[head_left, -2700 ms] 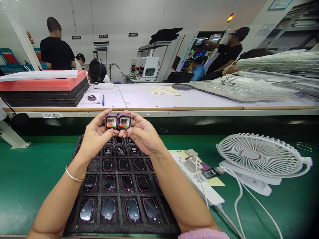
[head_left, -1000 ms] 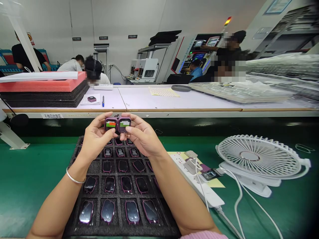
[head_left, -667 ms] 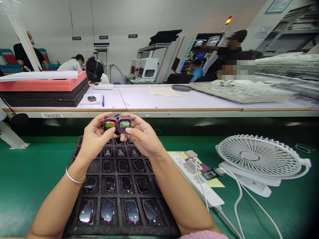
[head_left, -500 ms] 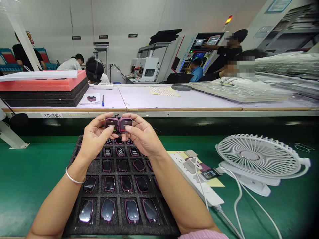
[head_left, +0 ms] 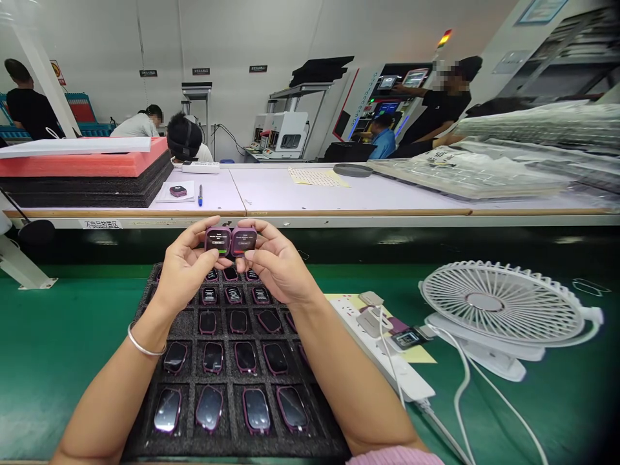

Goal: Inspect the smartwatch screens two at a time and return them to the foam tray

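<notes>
Side by side above the far end of a black foam tray [head_left: 188,391], two purple smartwatch bodies face me with lit screens. My left hand [head_left: 186,265] is closed on the left smartwatch [head_left: 217,239], its thumb at the lower edge by a green strip. The right smartwatch [head_left: 243,239], with a red strip low on its screen, is pinched in my right hand [head_left: 281,261]. Their inner edges touch or nearly touch. Below, several more purple watch bodies [head_left: 256,410] lie in the tray's compartments; some at the far rows show lit text. My forearms hide parts of the tray's sides.
On the green bench to the right are a white power strip [head_left: 387,355] with cables and a white fan [head_left: 504,303]. A raised shelf [head_left: 271,194] ahead holds foam stacks [head_left: 87,171], a pen [head_left: 200,195], another watch [head_left: 178,191] and plastic trays [head_left: 465,174]. Several people work beyond.
Both thumbs have slid down to the lower edges, uncovering the screens, which now show white text and a button. A person at the far left has straightened and moved left.
</notes>
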{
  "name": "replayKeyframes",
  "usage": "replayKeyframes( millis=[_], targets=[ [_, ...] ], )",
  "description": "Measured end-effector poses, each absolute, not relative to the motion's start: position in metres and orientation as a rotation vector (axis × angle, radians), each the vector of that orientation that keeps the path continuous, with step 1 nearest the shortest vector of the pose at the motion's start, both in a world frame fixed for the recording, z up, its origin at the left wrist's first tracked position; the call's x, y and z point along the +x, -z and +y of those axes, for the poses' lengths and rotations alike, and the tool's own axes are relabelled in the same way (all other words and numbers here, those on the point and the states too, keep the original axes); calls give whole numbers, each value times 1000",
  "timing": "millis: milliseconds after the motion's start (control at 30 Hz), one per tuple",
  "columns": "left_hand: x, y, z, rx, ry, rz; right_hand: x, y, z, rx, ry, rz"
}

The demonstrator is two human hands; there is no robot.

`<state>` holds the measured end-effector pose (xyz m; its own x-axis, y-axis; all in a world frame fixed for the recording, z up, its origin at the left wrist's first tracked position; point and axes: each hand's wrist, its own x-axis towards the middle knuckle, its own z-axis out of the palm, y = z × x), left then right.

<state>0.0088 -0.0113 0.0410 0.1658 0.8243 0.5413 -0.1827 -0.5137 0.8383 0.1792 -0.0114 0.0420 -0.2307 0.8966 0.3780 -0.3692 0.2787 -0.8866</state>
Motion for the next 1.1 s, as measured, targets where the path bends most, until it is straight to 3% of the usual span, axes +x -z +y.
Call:
replayKeyframes(
  millis=[900,1100],
  targets=[
    [5,-47,-14,1464,-1528,676,182,-49,-17,-512,-1328,-1310],
    [-25,-73,-39,1423,-1083,194,209,-62,-62,-416,-1388,-1363]
  ],
)
